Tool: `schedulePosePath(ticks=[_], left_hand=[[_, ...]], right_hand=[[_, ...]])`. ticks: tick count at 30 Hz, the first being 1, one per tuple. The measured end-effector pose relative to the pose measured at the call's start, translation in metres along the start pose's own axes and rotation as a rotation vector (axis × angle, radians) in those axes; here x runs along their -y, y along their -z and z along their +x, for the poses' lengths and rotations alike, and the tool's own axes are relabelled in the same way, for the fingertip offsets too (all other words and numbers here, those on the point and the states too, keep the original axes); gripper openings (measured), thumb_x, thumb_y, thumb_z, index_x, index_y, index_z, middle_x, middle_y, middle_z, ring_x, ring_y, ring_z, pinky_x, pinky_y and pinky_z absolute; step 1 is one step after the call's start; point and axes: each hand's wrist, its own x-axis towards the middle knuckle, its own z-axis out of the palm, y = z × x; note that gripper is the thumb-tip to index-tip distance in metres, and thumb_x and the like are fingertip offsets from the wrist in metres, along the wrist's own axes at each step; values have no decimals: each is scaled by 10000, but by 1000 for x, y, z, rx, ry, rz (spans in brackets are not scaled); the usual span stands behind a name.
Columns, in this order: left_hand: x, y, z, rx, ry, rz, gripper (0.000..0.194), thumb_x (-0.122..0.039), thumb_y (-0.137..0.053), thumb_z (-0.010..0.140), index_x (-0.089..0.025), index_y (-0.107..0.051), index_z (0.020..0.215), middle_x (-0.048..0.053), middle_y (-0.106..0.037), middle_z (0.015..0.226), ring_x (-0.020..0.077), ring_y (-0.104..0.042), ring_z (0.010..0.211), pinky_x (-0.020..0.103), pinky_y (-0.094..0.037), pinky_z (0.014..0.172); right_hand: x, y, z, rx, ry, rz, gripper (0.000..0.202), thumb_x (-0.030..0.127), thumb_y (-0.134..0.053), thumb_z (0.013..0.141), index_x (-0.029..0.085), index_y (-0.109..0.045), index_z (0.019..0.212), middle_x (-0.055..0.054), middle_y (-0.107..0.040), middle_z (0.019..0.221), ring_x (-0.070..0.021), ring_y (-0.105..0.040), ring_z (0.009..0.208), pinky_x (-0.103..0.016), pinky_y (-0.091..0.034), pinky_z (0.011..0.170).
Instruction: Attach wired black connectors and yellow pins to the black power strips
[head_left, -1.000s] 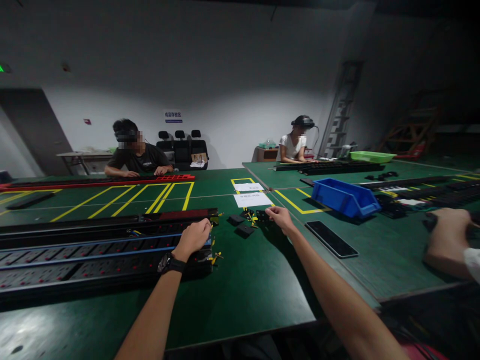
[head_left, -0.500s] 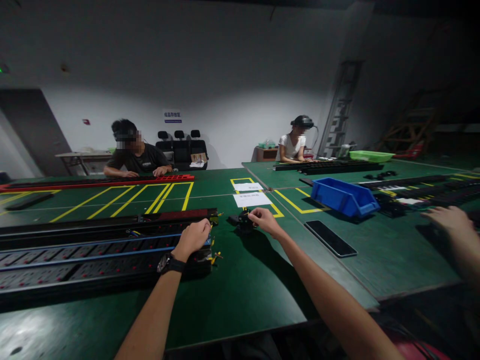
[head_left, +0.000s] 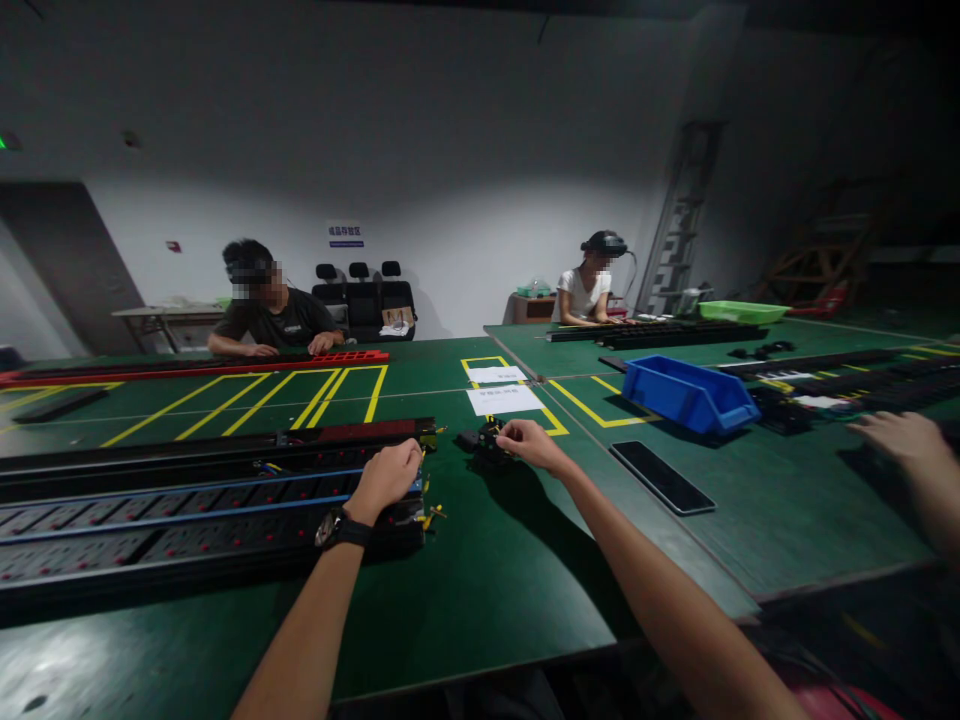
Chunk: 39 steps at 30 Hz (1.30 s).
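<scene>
While right hand (head_left: 531,442) pinches black part (head_left: 490,446) | arm (head_left: 637,545) outstretched | left hand (head_left: 388,477) curled, grip unclear

The table (head_left: 480,590) is finished in green and lined in yellow. The black rails (head_left: 217,527) are edged in blue and dotted with red. The small parts (head_left: 491,447) are coloured black. The bin (head_left: 684,396) is finished in plain blue, the tray (head_left: 742,313) in light green. The paper sheet (head_left: 506,401) is printed in dark characters on white.
</scene>
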Motion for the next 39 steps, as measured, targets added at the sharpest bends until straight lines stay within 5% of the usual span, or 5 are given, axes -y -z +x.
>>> schedulePosePath(ticks=[6,39], left_hand=[[0,0,0,3,1,17,325,-334,-362,1024,-277,-682,1021,62,-770,1027,240,-707,968,296,-459,819],[6,-6,3,-10,-25,30,322,-335,-335,1008,-281,-651,974,50,-761,993,241,-706,931,299,-439,764]], right_hand=[[3,3,1,71,25,-97,297,322,-596,827,132,-777,966,-44,-717,777,-167,-598,693,-256,-396,621],[36,-4,-9,71,193,-103,200,243,-642,836,156,-804,915,-61,-753,811,-172,-649,719,-263,-467,676]])
